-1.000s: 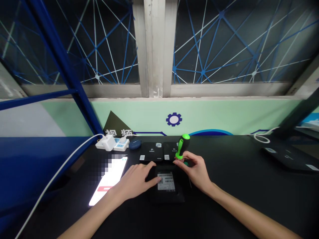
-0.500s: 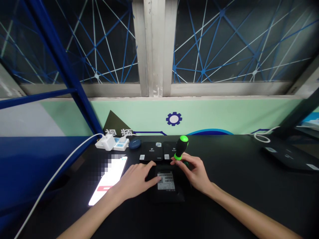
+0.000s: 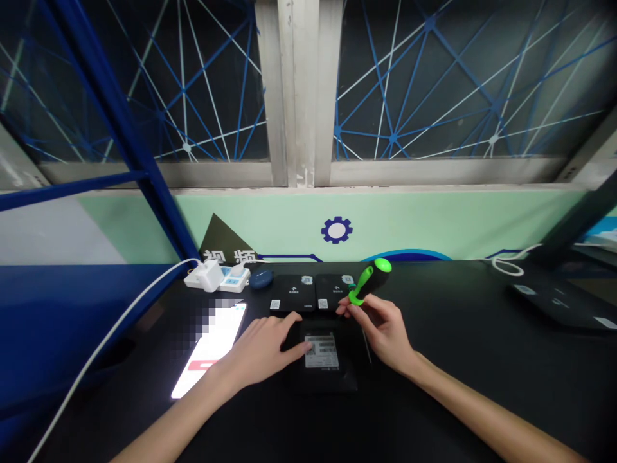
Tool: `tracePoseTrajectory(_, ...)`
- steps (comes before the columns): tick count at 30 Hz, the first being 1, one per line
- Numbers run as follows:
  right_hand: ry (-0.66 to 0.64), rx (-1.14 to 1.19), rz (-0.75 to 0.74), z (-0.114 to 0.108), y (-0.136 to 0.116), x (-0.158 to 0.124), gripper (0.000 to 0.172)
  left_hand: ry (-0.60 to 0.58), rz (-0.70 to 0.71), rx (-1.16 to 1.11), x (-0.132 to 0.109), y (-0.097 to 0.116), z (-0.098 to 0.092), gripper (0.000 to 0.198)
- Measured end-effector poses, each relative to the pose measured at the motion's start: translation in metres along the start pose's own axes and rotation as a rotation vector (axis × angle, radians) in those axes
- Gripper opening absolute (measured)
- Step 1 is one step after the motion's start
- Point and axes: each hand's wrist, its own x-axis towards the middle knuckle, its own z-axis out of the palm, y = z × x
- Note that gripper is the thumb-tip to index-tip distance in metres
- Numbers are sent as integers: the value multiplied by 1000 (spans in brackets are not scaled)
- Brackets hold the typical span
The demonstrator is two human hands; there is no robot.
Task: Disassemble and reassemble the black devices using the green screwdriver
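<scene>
Right hand [image 3: 380,328] is clenched on the green-and-black plastic-handled screwdriver [image 3: 370,281], at the far right corner of the flat black box with white label [image 3: 322,360]. The handle has just tipped from upright to the right. Left hand [image 3: 263,350] lies flat and unclenched, pinning the box. I can't see the tip, and I judge driving is paused.

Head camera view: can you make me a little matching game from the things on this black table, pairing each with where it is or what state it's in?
Things
1. screwdriver
2. phone
3. power strip
4. labelled black box

Places or states
A. under the fingertips of the left hand
B. screen lit, lying flat
C. held tilted in the right hand
D. near the back edge of the table, with a white charger plugged in

Pairs: 1-C, 2-B, 3-D, 4-A
</scene>
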Motion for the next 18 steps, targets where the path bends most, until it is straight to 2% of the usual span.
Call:
tracePoseTrajectory(12, -123, -52, 9, 1, -3, 2, 18, 11, 11, 18, 1, -3, 4, 45)
tracePoseTrajectory(18, -68, 24, 74, 7, 2, 3, 14, 18, 14, 32, 0, -3, 5, 44)
